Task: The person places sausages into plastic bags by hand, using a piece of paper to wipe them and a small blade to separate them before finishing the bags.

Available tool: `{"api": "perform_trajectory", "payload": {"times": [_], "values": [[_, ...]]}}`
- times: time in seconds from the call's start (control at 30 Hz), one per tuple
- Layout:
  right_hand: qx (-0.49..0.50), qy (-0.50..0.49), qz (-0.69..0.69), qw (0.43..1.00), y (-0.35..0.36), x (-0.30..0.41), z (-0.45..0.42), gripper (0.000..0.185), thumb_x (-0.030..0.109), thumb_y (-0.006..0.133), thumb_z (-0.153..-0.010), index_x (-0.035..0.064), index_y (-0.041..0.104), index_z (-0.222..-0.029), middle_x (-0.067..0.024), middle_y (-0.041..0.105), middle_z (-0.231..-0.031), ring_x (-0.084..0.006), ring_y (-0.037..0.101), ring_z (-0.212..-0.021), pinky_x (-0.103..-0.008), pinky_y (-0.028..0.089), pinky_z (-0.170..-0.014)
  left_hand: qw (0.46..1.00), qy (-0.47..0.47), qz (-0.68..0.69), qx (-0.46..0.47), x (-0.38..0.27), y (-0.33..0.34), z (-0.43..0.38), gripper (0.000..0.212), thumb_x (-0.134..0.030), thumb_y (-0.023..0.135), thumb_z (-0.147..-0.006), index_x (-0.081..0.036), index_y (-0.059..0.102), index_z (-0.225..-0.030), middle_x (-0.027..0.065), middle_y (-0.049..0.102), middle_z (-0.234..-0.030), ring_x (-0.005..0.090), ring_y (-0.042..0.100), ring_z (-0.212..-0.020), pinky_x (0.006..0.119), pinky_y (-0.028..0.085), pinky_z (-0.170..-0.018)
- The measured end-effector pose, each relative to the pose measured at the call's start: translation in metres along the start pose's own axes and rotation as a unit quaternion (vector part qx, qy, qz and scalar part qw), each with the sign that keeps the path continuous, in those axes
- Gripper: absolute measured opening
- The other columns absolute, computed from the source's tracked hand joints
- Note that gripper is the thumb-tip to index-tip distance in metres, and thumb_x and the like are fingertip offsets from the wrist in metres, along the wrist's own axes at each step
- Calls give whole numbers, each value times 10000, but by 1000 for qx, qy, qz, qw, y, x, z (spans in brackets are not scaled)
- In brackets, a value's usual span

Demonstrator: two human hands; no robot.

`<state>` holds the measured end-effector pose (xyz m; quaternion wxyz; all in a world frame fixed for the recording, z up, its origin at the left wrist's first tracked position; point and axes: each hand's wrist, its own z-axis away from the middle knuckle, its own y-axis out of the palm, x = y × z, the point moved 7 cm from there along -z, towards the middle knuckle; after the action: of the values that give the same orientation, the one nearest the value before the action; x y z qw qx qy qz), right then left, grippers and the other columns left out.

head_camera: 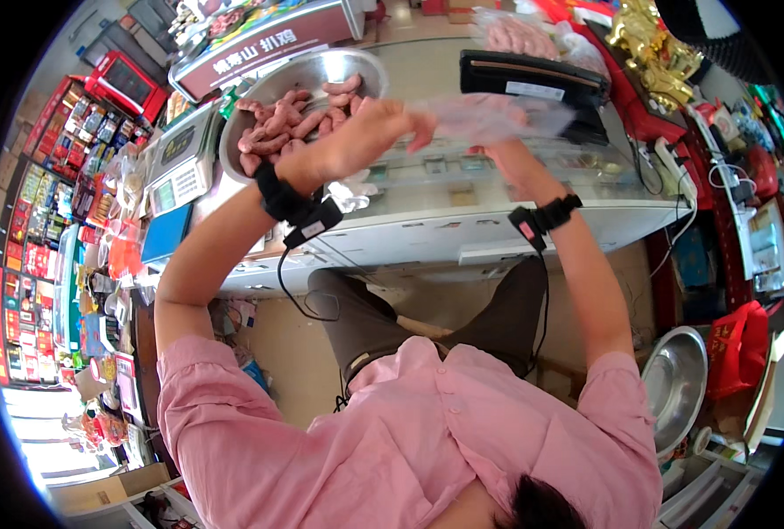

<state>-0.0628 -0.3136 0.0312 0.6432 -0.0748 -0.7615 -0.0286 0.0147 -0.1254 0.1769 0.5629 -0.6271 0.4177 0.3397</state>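
Note:
A clear plastic bag [537, 118], blurred by motion, hangs above the glass-topped counter [425, 73]. My left hand [375, 132] reaches across from the left, its fingers curled at the near edge of the plastic. Plastic partly covers my right hand [501, 140]; whether it is inside or behind the film, and how its fingers are set, is blurred. A large steel bowl [370, 66] of raw sausages [276, 122] stands on the counter to the left, partly behind my left forearm.
Left of the bowl are a digital scale [183, 159] and a blue box [167, 233]. A black case [531, 76] lies at the counter's right, with bagged sausages [518, 36] behind it. Further right are a golden figurine [653, 53] and a power strip [673, 168]. An empty steel basin [673, 390] stands lower right.

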Motion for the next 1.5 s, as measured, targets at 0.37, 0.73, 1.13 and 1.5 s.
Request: {"api": "perform_trajectory", "payload": {"times": [0.37, 0.73, 1.13, 1.5], "values": [[49, -74, 293, 952, -1, -81, -38, 440, 285, 582, -1038, 45, 601, -1407, -167, 601, -1436, -320, 582, -1315, -415, 452, -1116, 991, -107, 13, 79, 91, 36, 49, 414, -275, 544, -1061, -21, 576, -736, 0, 537, -731, 109, 486, -746, 294, 398, -743], [7, 140, 331, 933, -6, 21, 54, 451, 207, 603, -1037, 17, 567, -1445, -191, 631, -1436, -363, 587, -1322, -445, 455, -1103, 936, -266, -229, 29, 97, 48, 90, 507, -392, 584, -1059, -15, 643, -726, 90, 654, -685, 271, 594, -666, 400, 471, -667], [-12, -1, 530, 848, 61, -7, 50, 644, 370, 710, -960, 91, 504, -1502, -137, 558, -1523, -327, 507, -1378, -547, 425, -1037, 864, -119, -436, -223, 137, 49, 76, 795, -492, 674, -992, 13, 388, -1536, 327, 332, -1613, 490, 368, -1487, 583, 346, -1187], [-49, -46, 551, 832, 62, -8, 48, 722, 460, 733, -926, 60, 529, -1492, -88, 559, -1527, -334, 523, -1257, -511, 457, -994, 864, -97, -474, -142, 135, 71, 41, 813, -613, 574, -1009, -103, 385, -1614, 212, 262, -1717, 426, 234, -1591, 622, 185, -1263]]}}
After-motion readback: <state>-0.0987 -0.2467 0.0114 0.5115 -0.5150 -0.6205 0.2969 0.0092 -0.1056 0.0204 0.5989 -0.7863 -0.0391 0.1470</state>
